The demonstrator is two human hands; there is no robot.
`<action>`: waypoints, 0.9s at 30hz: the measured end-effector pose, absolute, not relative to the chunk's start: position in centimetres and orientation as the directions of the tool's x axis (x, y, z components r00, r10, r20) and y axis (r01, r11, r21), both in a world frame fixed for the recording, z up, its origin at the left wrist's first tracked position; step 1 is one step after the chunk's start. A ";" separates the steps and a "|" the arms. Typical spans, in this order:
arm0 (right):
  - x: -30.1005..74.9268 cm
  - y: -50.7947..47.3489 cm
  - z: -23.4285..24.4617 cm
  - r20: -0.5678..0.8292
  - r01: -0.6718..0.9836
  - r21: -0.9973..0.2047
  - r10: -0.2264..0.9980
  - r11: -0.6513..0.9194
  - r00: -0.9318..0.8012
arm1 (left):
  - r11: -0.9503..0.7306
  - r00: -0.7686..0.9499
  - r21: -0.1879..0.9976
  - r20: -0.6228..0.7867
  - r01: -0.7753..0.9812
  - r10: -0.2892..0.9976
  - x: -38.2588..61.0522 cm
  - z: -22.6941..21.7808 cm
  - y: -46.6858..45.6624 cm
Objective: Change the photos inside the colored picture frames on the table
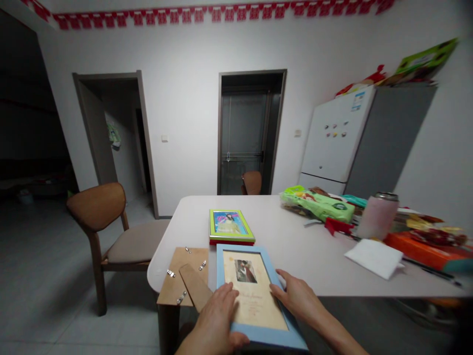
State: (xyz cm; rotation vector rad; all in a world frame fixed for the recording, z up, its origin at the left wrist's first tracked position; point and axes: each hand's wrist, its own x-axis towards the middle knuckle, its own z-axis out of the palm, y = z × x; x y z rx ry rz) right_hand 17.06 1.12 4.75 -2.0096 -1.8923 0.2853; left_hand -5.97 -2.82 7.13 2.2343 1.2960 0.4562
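A light-blue picture frame (223, 261) lies tilted over the table's near edge. Inside it is a cream sheet with a small photo and faint red writing. My left hand (216, 318) grips its lower left side, fingers on the sheet and thumb by the bottom rail. On the right rail my right hand (295, 296) is closed, thumb on the front; a small white bit shows beside its fingers, too hidden to name. Left of the frame lies a brown backing board (173, 281) with metal clips and a stand leg (195, 286).
Beyond, a green-framed picture (231, 224) rests on a red one. A green packet (321, 204), pink tumbler (379, 217), white folded paper (375, 257) and orange box (424, 249) crowd the table's right side. A wooden chair (98, 207) stands left.
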 end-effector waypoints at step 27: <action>15.6 0.1 8.0 -0.089 0.225 -0.969 0.993 -0.105 0.080 | -0.410 -0.092 0.750 0.526 0.520 0.846 -7.0 9.1 -1.2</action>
